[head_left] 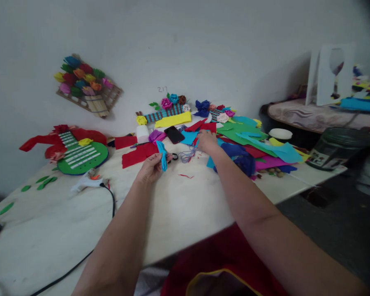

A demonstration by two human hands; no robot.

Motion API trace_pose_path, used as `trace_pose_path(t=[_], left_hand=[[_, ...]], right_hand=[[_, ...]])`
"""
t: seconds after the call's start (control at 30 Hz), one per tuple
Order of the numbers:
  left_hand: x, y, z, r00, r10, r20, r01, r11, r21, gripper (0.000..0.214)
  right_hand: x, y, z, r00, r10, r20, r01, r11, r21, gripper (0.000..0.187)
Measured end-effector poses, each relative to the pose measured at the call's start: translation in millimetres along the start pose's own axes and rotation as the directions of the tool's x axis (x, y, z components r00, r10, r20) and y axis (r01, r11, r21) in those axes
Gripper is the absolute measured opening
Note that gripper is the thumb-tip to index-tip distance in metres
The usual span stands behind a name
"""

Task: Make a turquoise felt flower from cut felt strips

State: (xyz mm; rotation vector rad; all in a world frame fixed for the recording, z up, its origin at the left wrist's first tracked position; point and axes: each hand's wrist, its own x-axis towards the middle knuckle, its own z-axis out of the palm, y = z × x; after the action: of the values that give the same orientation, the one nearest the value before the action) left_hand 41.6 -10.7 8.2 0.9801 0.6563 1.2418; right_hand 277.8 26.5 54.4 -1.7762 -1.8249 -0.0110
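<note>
My left hand [152, 166] pinches a bunched strip of light blue crepe paper [162, 155] between thumb and fingers, held just above the table. Farther right, my right hand [207, 142] reaches into the paper pieces, its fingers bent down by a light blue paper piece [189, 137]; what its fingertips grip is hidden. Between the hands lies a loose tangle of bluish thread [188, 154]. A black loop, perhaps a scissors handle [174, 156], shows just past my left hand. Behind them rests a dark phone [174, 134].
Red paper pieces [138, 158] lie left of centre. A white glue gun [88, 181] with a black cord [70, 271] sits at left, near a green paper guitar [83, 158]. Coloured sheets [243, 135] and a large jar [333, 148] stand at right. Paper flowers [166, 102] line the wall.
</note>
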Motion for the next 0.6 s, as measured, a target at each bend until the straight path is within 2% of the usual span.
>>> trace_pose_path(t=[0.03,0.07,0.1,0.13,0.17,0.2,0.23,0.27,0.3,0.33,0.37,0.4,0.47,0.5,0.57,0.6], left_hand=[[0.4,-0.3,-0.1,1.000,0.018,-0.011,-0.018,1.000,-0.004,0.007],[0.8,-0.5,-0.3,0.999,0.040,-0.026,-0.040,0.999,-0.008,0.007],[1.3,-0.5,-0.5,0.997,0.067,-0.046,-0.068,0.998,-0.013,0.008],[1.7,-0.3,-0.9,0.993,0.098,-0.068,-0.099,0.995,-0.018,0.008],[2.2,0.0,-1.5,0.988,0.127,-0.088,-0.130,0.991,-0.024,0.009],[2.8,0.5,-2.4,0.982,0.157,-0.107,-0.162,0.986,-0.032,0.010],[3.3,1.2,-3.4,0.975,0.186,-0.125,-0.192,0.980,-0.041,0.011],[3.9,1.9,-4.5,0.968,0.210,-0.141,-0.219,0.974,-0.051,0.011],[4.5,2.7,-5.5,0.960,0.230,-0.158,-0.243,0.968,-0.062,0.011],[4.9,3.5,-6.4,0.955,0.242,-0.172,-0.257,0.964,-0.073,0.010],[5.2,4.3,-6.8,0.951,0.248,-0.182,-0.266,0.960,-0.084,0.009],[5.4,5.0,-6.7,0.950,0.249,-0.189,-0.269,0.959,-0.091,0.008],[5.2,6.0,-4.9,0.953,0.238,-0.186,-0.259,0.961,-0.096,0.007],[4.9,6.2,-3.3,0.955,0.231,-0.187,-0.251,0.963,-0.095,0.007],[4.2,6.2,0.3,0.957,0.214,-0.194,-0.235,0.968,-0.091,0.006],[3.9,6.0,1.9,0.958,0.204,-0.199,-0.225,0.970,-0.089,0.006]], right_hand=[[-1.8,-6.5,-0.7,0.996,0.003,0.095,-0.011,0.997,0.075,0.019],[-4.6,-14.3,-0.5,0.971,-0.006,0.239,-0.042,0.980,0.195,0.015],[-8.5,-23.0,0.9,0.918,-0.029,0.394,-0.117,0.933,0.339,0.012],[-13.6,-32.6,3.6,0.839,-0.119,0.531,-0.183,0.857,0.481,0.011],[-19.5,-42.4,7.6,0.733,-0.278,0.621,-0.231,0.757,0.611,0.013],[-25.8,-52.0,12.6,0.598,-0.438,0.671,-0.288,0.665,0.690,0.016],[-31.9,-60.8,18.4,0.450,-0.560,0.695,-0.348,0.607,0.714,0.020],[-37.0,-68.0,24.4,0.311,-0.624,0.717,-0.402,0.598,0.694,0.023],[-40.6,-73.0,30.0,0.201,-0.626,0.754,-0.432,0.634,0.641,0.025],[-42.1,-75.2,34.6,0.120,-0.575,0.809,-0.430,0.704,0.565,0.025],[-41.4,-74.2,37.6,0.135,-0.496,0.858,-0.410,0.760,0.504,0.024],[-38.6,-69.9,38.7,0.201,-0.396,0.896,-0.387,0.808,0.444,0.024],[-28.4,-53.0,34.5,0.437,-0.156,0.886,-0.343,0.881,0.324,0.025],[-22.2,-41.9,29.8,0.563,-0.011,0.826,-0.319,0.920,0.230,0.026],[-10.8,-19.6,18.8,0.785,0.184,0.592,-0.252,0.967,0.035,0.027],[-6.4,-10.5,13.8,0.866,0.224,0.448,-0.222,0.973,-0.059,0.028]])
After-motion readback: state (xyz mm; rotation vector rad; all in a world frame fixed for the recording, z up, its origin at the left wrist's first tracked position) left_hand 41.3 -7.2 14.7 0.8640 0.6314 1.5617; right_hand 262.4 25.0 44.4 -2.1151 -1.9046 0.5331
